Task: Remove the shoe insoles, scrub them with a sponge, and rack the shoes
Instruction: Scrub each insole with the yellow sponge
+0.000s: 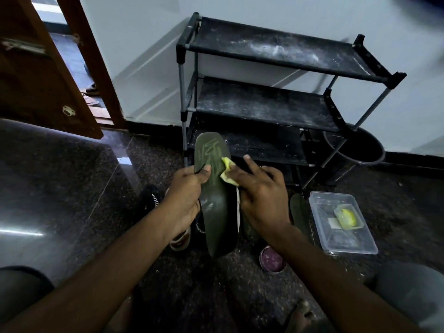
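My left hand (189,188) grips a dark green insole (213,203) by its left edge, thumb across the top, and holds it upright in front of me. Against the insole's right side my right hand (259,188) presses a yellow sponge (227,169), with the index finger sticking out. A second green insole (299,210) lies on the floor to the right. Dark shoes (151,195) sit on the floor under and behind my hands, mostly hidden. The black three-shelf shoe rack (276,102) stands against the wall with dusty, bare shelves.
A clear plastic tray (346,227) with a small yellow-green item in a little tub sits on the floor at right. A small round tin with purple contents (272,259) lies below it. A dark bucket (355,147) stands behind the rack. An open wooden door (43,73) is at left.
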